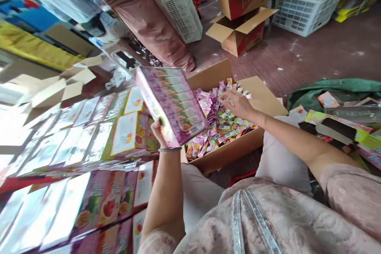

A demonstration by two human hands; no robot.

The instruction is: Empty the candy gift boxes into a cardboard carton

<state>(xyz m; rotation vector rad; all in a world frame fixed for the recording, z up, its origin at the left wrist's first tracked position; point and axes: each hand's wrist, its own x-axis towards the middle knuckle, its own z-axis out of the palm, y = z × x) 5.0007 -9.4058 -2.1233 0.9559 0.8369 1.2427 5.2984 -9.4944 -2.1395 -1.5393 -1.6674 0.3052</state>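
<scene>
2 bare hands work here. Left hand [159, 129] fingers clamp the lower edge of a glossy purple rectangular carton tray [172, 103], tilted above the open brown cardboard box [264, 97]. Right hand [236, 103] fingers curl loosely into small crinkly pink-and-green sachets [222, 127] heaped inside it. Held by 1 slick edge, the tray could slip and fall.

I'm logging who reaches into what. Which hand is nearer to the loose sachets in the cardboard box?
Right. The right hand rests on the sachets inside the cardboard box. The left hand is off to the side, holding up a purple pack.
</scene>
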